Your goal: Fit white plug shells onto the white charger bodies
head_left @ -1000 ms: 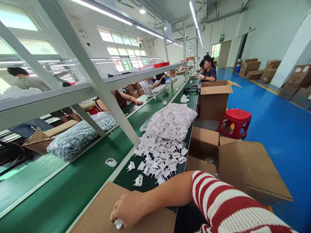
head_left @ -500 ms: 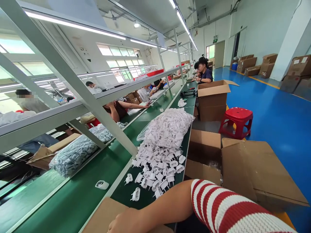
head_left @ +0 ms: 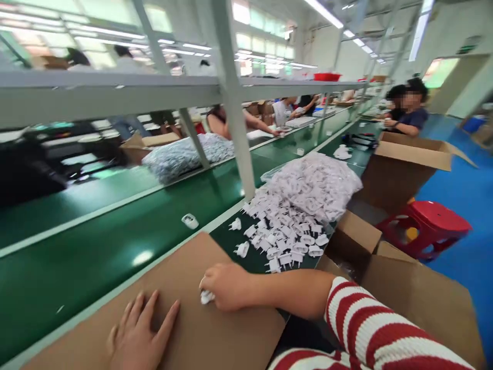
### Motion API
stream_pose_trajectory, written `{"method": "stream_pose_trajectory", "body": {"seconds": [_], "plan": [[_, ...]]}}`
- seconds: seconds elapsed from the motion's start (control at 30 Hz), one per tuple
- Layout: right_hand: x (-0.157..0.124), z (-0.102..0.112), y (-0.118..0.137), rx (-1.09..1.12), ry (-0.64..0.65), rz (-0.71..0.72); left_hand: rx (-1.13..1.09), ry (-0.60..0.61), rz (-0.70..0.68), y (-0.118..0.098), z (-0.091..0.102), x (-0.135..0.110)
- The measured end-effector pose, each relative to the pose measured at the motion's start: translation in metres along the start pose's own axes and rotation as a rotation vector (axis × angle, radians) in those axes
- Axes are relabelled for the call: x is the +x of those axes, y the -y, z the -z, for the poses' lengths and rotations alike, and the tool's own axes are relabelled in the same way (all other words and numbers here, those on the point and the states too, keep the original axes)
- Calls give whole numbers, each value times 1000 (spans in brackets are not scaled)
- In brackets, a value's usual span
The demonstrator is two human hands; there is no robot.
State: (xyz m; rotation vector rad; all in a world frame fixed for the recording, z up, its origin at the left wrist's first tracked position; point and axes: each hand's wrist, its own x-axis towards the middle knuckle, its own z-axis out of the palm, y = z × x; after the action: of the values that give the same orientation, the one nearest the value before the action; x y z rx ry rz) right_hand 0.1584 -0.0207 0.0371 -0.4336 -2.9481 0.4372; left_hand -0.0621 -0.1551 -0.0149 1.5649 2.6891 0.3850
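My right hand (head_left: 225,285) is curled round a small white plastic plug part (head_left: 207,296) and rests on a flat brown cardboard sheet (head_left: 185,308) at the bench's near edge. My left hand (head_left: 140,334) lies flat on the same sheet with fingers spread, holding nothing. Just beyond the sheet, several loose white plug parts (head_left: 281,239) are scattered on the green bench, spilling from a clear bag full of them (head_left: 316,185).
A green conveyor belt (head_left: 96,246) runs on the left with one white part (head_left: 190,221) on it, under a grey shelf frame (head_left: 234,128). Open cardboard boxes (head_left: 404,164) and a red stool (head_left: 427,226) stand to the right. Other people work further along the line.
The view swung down and left. My left hand has come into view, flat on the cardboard. My right hand still grips a white part on the sheet.
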Motion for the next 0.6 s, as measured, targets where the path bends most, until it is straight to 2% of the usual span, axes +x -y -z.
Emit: {"method": "stream_pose_trajectory", "body": {"seconds": [0.1, 0.2, 0.3, 0.37, 0.43, 0.5, 0.6], "plan": [[-7, 5, 2, 30, 3, -71, -55, 27, 42, -22, 11, -6], [-8, 5, 1, 70, 2, -90, -132, 25, 80, -25, 11, -9], [-9, 6, 1, 116, 6, -103, -284, 19, 208, -31, 12, -12], [-9, 7, -1, 230, -55, -142, -397, -15, 299, -42, 16, -3], [-7, 10, -4, 496, -195, -227, -475, -80, 344, -56, 21, 20], [-2, 14, -9, 873, -340, -331, -499, -146, 321, -68, 22, 56], [5, 19, -17, 1373, -382, -443, -483, -178, 329, -80, 13, 116]]}}
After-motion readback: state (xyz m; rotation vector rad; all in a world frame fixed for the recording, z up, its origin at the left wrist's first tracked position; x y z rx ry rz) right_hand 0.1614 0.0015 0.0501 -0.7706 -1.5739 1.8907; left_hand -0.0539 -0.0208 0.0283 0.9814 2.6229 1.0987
